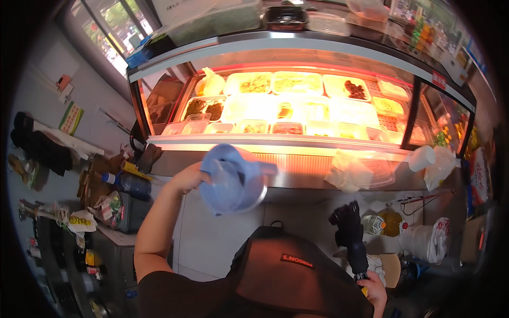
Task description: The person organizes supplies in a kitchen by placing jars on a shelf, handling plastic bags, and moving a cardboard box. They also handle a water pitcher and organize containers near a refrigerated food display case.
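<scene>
My left hand [191,177] grips a translucent blue plastic container [232,179], apparently a pitcher, in front of the counter edge. A smaller clear shape shows on it; the blur hides what it is. At the lower right, my right hand [373,288] is closed around the end of a black object [350,234] that looks like a folded umbrella or a brush. Beyond both hands stands a lit glass display case [278,141] with several food trays, among them one of dark food [204,108] and one with dark red pieces [355,90].
On the steel counter [302,179] to the right lie a crumpled pale bag [350,171], a clear plastic box [379,171] and a white cup [422,158]. Bottles, including one of yellow oil [391,223], stand below. A grey bin [137,212] and a large blue bottle [133,186] are at the left.
</scene>
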